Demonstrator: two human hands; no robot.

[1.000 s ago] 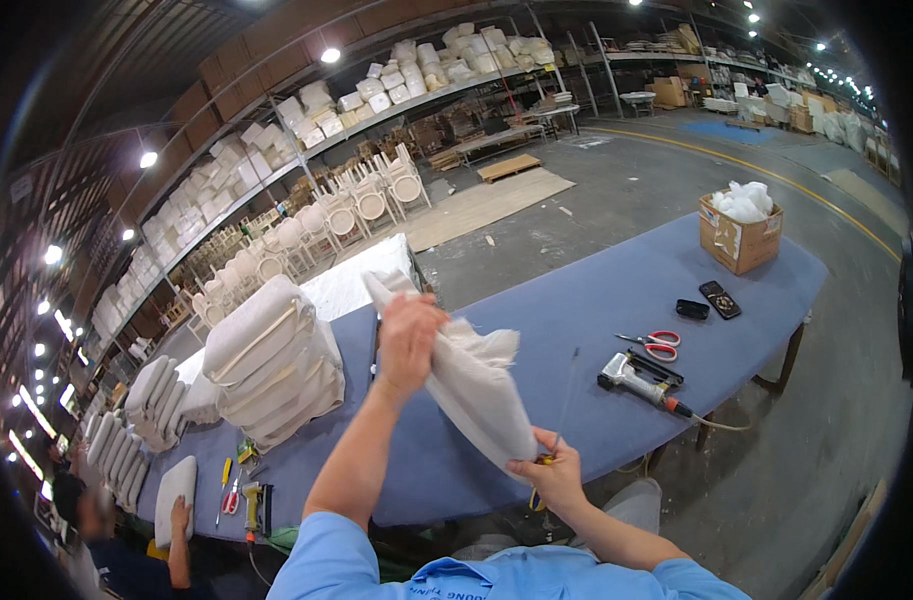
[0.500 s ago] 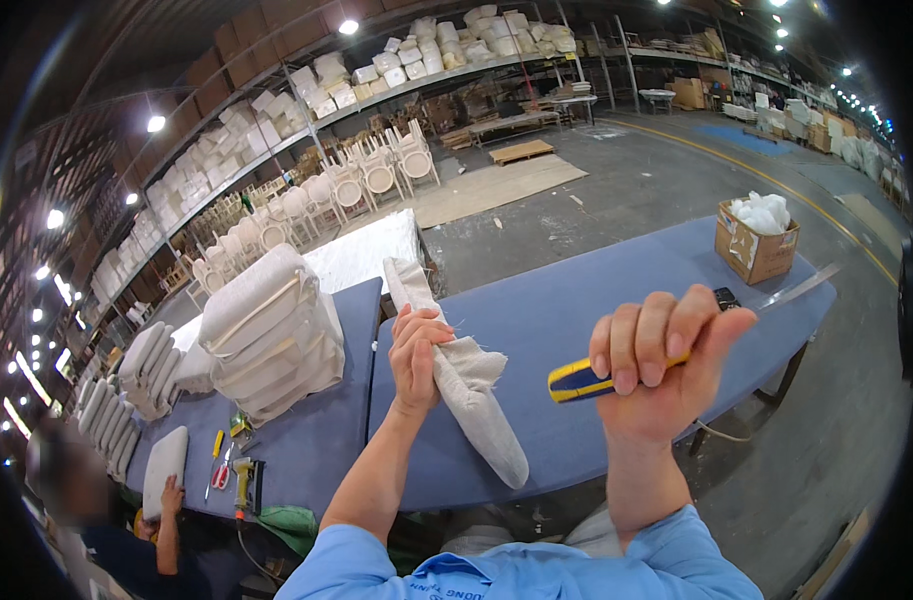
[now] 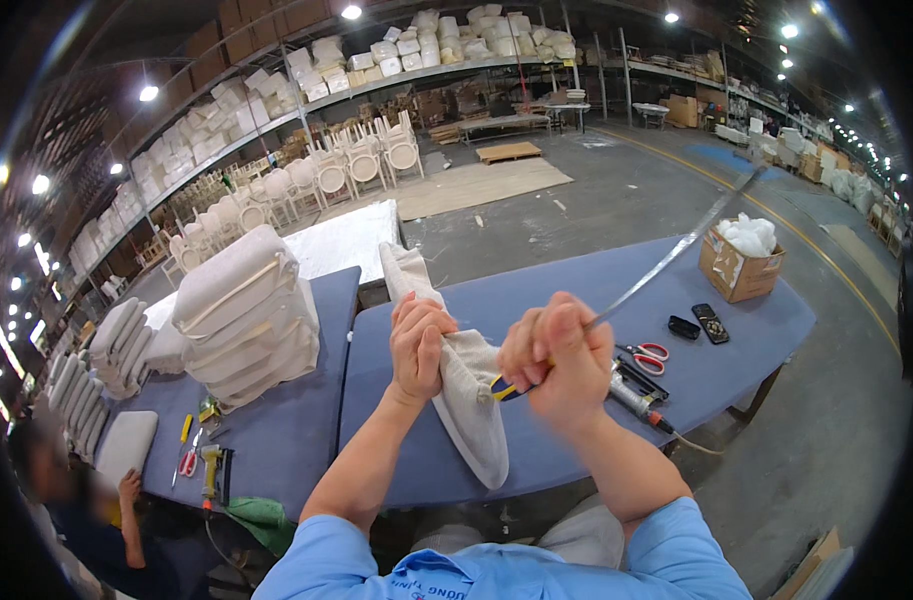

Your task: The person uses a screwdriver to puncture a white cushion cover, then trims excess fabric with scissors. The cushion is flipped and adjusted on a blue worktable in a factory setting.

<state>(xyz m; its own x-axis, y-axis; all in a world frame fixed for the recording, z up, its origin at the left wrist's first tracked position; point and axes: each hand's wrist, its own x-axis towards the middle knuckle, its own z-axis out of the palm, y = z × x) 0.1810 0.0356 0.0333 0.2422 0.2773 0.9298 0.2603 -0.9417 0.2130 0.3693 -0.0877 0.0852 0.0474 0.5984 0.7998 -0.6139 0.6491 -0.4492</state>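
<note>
At far left, a co-worker's hand (image 3: 129,486) rests on a pale pad (image 3: 127,445); the co-worker's body is dim and the face blurred. A stack of fabric-covered cushions (image 3: 244,315) stands on the blue-covered table (image 3: 286,440). The person's left hand (image 3: 419,350) rises from a bent forearm, knuckles up, fingers clenched on the loose fabric of a slim beige cushion (image 3: 471,430), which slants over the table, its middle partly hidden by the hand. The right hand (image 3: 554,370), blurred, is raised in a fist around a long-bladed tool (image 3: 676,250); the yellow-and-blue handle butt pokes out below, whether touching the cushion cannot be told, and the blade's tip smears out at upper right. Behind this hand, a pneumatic staple gun (image 3: 631,395) and red-handled scissors (image 3: 648,360) are partly covered.
</note>
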